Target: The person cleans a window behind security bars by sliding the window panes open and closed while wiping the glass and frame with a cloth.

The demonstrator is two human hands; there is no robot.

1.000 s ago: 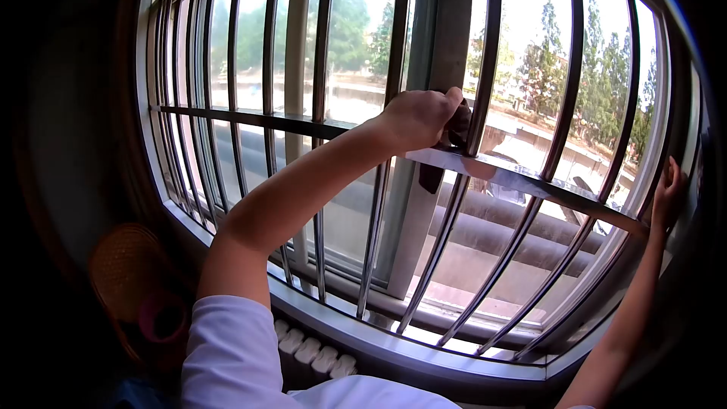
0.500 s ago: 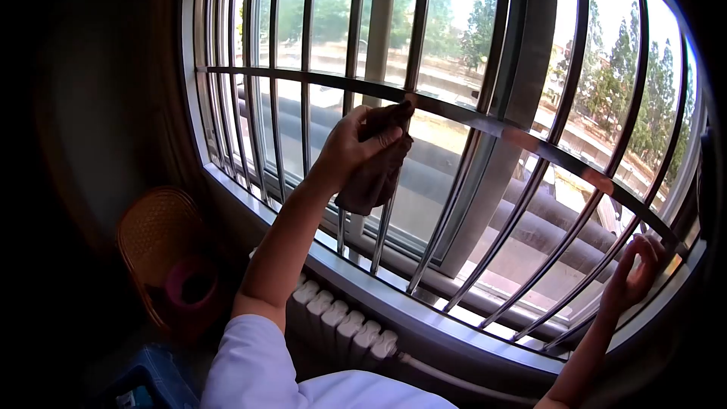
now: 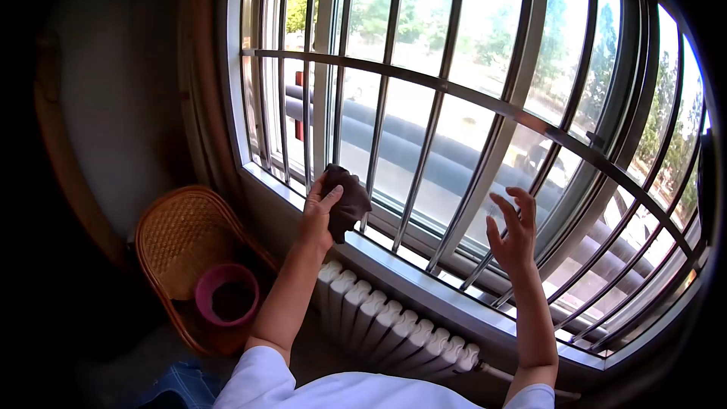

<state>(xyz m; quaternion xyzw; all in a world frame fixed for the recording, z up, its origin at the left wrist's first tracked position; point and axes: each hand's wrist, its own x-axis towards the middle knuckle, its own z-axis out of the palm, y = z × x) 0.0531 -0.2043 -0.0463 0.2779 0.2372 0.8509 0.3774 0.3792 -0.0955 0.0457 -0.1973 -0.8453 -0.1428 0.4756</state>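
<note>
My left hand [image 3: 319,210] grips a dark brown cloth [image 3: 347,203], thumb laid over it, in front of the lower part of the window bars. The cloth hangs bunched to the right of the fingers. My right hand [image 3: 516,233] is raised before the bars with its fingers apart and curved, holding nothing. Upright metal bars [image 3: 429,136] span the window, joined by a flat crossbar [image 3: 424,79]. Whether the cloth touches a bar I cannot tell.
Below the sill [image 3: 379,251] runs a white radiator [image 3: 382,326] with a pipe at its right end. A woven wicker chair [image 3: 170,235] stands at the left, holding a pink basin [image 3: 203,299]. Blue denim-like fabric [image 3: 185,382] shows at the bottom left.
My left hand has come down and left from the crossbar with the cloth. My right hand has left the right end of the bars and moved inward. The view has turned left.
</note>
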